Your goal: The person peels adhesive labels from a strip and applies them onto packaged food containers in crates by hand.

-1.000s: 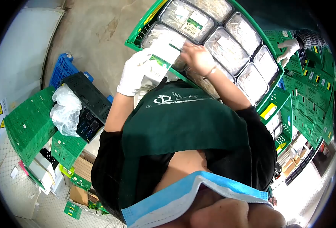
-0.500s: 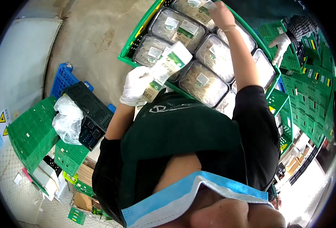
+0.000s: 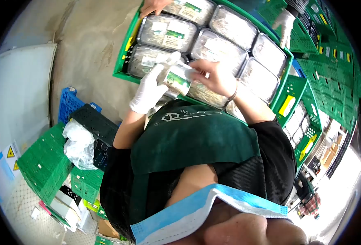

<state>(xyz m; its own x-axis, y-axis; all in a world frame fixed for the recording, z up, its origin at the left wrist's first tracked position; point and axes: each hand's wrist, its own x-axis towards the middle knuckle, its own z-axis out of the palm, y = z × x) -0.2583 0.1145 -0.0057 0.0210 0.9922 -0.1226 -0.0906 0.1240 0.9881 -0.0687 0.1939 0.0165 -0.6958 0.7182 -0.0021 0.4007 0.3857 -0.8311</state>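
Concrete-floored workroom | right hand, back from beside the green crate's far edge, joins left hand at the label strip above the near edge, bringing both to it | left grips strip; right's pinch unclear | lidded trays of pale strands pack the crate

Bright light floods this room. Glare whitens the clear rectangular plastic trays, and away to the right a pale surface burns out completely. The stacked green plastic crates bow towards the rounded, blackened edges of the view, while fine print on the white-and-green paper label stays too soft to read.
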